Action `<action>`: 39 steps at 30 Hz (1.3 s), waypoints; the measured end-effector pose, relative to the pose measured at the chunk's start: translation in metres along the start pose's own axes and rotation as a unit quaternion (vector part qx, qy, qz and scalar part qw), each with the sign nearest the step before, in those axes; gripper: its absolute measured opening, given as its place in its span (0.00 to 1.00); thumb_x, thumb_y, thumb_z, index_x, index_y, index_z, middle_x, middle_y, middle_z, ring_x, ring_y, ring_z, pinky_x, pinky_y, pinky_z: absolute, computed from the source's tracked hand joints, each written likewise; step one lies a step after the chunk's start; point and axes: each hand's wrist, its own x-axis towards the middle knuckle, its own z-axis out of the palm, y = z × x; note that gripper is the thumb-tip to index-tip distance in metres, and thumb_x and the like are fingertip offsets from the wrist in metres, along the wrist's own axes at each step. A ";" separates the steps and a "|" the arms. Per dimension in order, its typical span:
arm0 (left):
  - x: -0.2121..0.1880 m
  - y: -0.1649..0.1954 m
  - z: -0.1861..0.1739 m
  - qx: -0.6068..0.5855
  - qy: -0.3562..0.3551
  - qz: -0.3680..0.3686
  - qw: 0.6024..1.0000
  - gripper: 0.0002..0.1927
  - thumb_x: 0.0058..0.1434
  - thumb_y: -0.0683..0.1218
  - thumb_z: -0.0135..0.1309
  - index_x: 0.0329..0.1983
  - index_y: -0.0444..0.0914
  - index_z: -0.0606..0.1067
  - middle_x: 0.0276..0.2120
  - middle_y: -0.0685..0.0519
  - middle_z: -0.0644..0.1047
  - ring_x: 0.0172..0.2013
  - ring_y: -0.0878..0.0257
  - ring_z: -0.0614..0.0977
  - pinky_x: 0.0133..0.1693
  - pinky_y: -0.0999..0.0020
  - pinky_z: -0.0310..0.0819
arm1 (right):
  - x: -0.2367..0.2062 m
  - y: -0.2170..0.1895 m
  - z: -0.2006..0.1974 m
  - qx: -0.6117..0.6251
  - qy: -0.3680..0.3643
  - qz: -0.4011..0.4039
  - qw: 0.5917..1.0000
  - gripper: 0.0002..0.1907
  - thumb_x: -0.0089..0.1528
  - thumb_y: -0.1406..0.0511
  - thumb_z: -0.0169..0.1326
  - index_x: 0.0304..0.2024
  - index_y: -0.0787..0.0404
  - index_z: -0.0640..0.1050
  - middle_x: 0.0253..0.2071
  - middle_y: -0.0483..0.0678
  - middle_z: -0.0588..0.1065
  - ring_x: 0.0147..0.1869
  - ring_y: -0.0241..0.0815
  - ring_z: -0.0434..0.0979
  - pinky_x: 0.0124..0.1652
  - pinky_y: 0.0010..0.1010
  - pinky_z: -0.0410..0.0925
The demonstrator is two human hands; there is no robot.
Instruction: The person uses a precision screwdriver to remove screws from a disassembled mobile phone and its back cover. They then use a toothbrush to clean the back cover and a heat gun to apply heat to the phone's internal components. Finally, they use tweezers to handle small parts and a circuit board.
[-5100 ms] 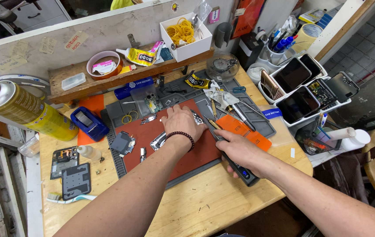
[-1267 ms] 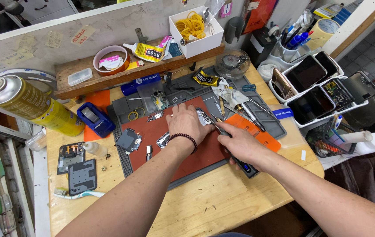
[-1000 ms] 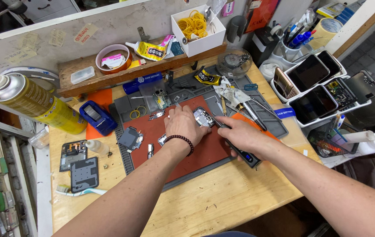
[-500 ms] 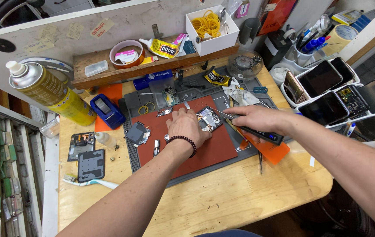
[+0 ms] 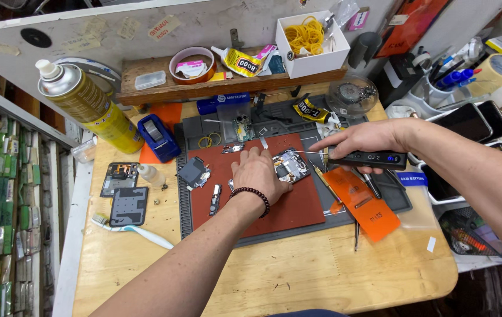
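Currently the left hand (image 5: 258, 171) lies palm-down on the red work mat (image 5: 298, 205), fingers loosely spread, fingertips touching the left edge of an opened small device (image 5: 291, 165), apparently pinning it so it cannot slide. That device, showing its circuit board, sits near the mat's upper middle, between the two hands.

Right hand (image 5: 361, 138) is closed around a black electric screwdriver (image 5: 368, 158), held roughly level, its thin bit pointing left toward the device's top edge; whether the tip touches cannot be told. The side-on grip looks meant to keep the bit steady over small screws.

Beneath the red mat lies a grey repair mat (image 5: 345, 217) with small trays along its top, likely for loose parts. An orange sheet (image 5: 361, 202) lies just right of the device, under the screwdriver, with tweezers (image 5: 357, 236) beside it. A small dark component (image 5: 194, 173) rests at the red mat's left edge.

Left on the wooden table (image 5: 286, 276): blue tape dispenser (image 5: 158, 136), yellow spray can (image 5: 89, 105), a phone back panel (image 5: 128, 206) and a toothbrush (image 5: 133, 230), all well apart from the hands. A wooden shelf (image 5: 157, 94) at the back carries a tape roll (image 5: 192, 63), a glue tube (image 5: 240, 61) and a white box of rubber bands (image 5: 311, 42). Phones (image 5: 479, 121) stand in a tray far right.
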 end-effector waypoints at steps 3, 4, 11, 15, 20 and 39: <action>-0.001 -0.002 0.000 -0.011 0.014 0.000 1.000 0.41 0.43 0.58 0.74 0.57 0.36 0.73 0.54 0.48 0.72 0.60 0.52 0.69 0.59 0.50 0.64 | 0.005 -0.002 -0.005 -0.009 -0.009 -0.002 1.000 0.29 0.65 0.58 0.50 0.69 0.31 0.71 0.24 0.44 0.70 0.19 0.34 0.67 0.18 0.27 0.65; -0.001 -0.002 0.000 -0.016 0.019 0.002 1.000 0.41 0.42 0.58 0.74 0.56 0.36 0.74 0.54 0.49 0.73 0.59 0.52 0.69 0.59 0.50 0.64 | 0.006 -0.002 -0.007 -0.012 -0.011 -0.004 1.000 0.29 0.65 0.58 0.50 0.69 0.32 0.71 0.24 0.44 0.70 0.19 0.34 0.67 0.18 0.27 0.64; -0.002 -0.002 -0.001 -0.021 0.019 -0.004 1.000 0.39 0.43 0.58 0.74 0.54 0.36 0.75 0.53 0.49 0.73 0.59 0.52 0.69 0.58 0.50 0.64 | 0.015 -0.004 -0.018 -0.017 -0.037 -0.019 0.999 0.29 0.64 0.59 0.50 0.69 0.33 0.69 0.27 0.45 0.74 0.18 0.34 0.68 0.17 0.26 0.65; 0.000 0.000 -0.002 -0.008 0.018 -0.007 1.000 0.38 0.44 0.58 0.74 0.53 0.35 0.75 0.53 0.48 0.73 0.59 0.52 0.69 0.58 0.50 0.64 | 0.020 -0.011 -0.022 -0.053 -0.042 -0.026 0.997 0.29 0.64 0.60 0.51 0.68 0.35 0.71 0.28 0.46 0.75 0.18 0.34 0.69 0.17 0.26 0.66; -0.001 0.000 -0.003 -0.014 0.010 -0.014 1.000 0.37 0.44 0.58 0.74 0.52 0.36 0.75 0.53 0.49 0.73 0.59 0.53 0.69 0.58 0.52 0.64 | 0.021 -0.018 -0.023 -0.065 -0.048 -0.032 0.996 0.29 0.63 0.61 0.52 0.68 0.37 0.72 0.27 0.47 0.75 0.17 0.34 0.70 0.16 0.26 0.66; 0.000 0.000 -0.002 -0.011 0.006 -0.021 1.000 0.37 0.44 0.59 0.73 0.53 0.36 0.75 0.53 0.49 0.73 0.58 0.53 0.69 0.58 0.53 0.64 | 0.031 -0.023 -0.025 -0.071 -0.066 -0.037 0.995 0.28 0.64 0.61 0.51 0.67 0.36 0.74 0.27 0.46 0.74 0.18 0.33 0.69 0.15 0.26 0.65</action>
